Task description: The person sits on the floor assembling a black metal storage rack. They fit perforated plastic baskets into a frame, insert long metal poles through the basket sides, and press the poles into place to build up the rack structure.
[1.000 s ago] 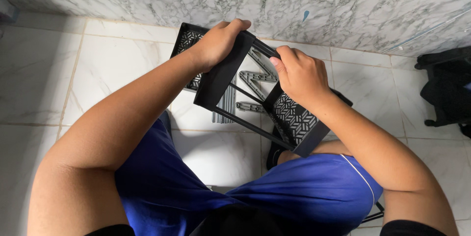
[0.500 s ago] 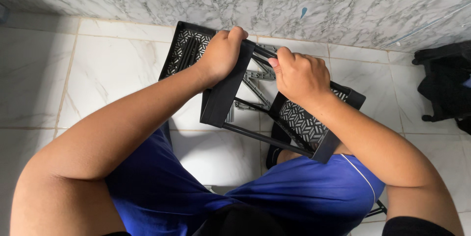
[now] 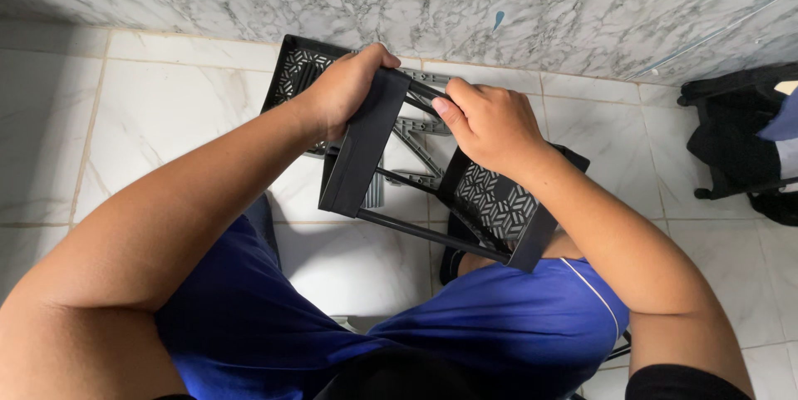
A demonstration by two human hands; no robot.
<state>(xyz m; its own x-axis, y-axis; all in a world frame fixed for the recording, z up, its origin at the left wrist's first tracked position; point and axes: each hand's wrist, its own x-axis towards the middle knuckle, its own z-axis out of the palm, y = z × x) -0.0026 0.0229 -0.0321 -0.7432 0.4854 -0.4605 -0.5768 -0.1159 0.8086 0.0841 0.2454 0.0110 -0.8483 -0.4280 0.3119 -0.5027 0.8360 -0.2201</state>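
I hold a black plastic shelf frame (image 3: pixel 362 159) over my lap, made of two side panels joined by thin black rods. My left hand (image 3: pixel 345 88) grips the top of the solid left panel. My right hand (image 3: pixel 492 125) is closed on the top of the latticed right panel (image 3: pixel 495 204), fingers at a rod end. Grey crossed braces (image 3: pixel 416 138) lie on the floor under the frame. Another black latticed panel (image 3: pixel 295 76) lies flat by the wall, partly hidden by my left hand.
A marble wall (image 3: pixel 416 1) runs along the top, above white floor tiles (image 3: pixel 166 117). A black bag with a strap (image 3: pixel 740 138) sits at the right edge. My blue shorts (image 3: pixel 465 325) fill the bottom of the view.
The frame has tilted and shifted slightly left in my hands. My right hand moved up along the latticed panel toward the rod ends. The flat panel by the wall shows more.
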